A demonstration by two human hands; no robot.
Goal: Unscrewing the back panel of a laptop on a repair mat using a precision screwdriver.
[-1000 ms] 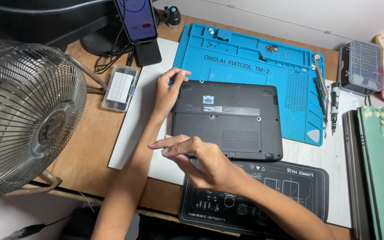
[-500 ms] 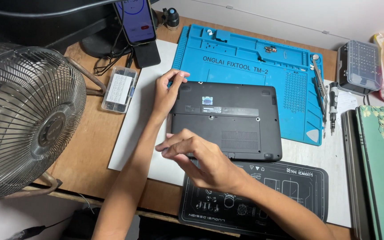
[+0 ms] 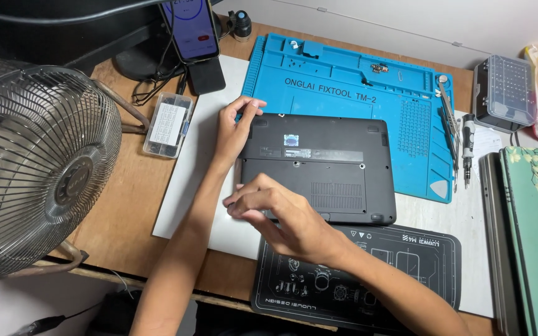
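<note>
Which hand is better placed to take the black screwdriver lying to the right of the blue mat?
Probably the right hand: its arm enters from the right, nearer the screwdriver. The left hand holds the laptop at its far left corner and would have to cross it.

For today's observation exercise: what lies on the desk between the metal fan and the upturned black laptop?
In the head view, between the fan and the laptop lie a small clear parts box, bare wood, a white mat and the left forearm.
</note>
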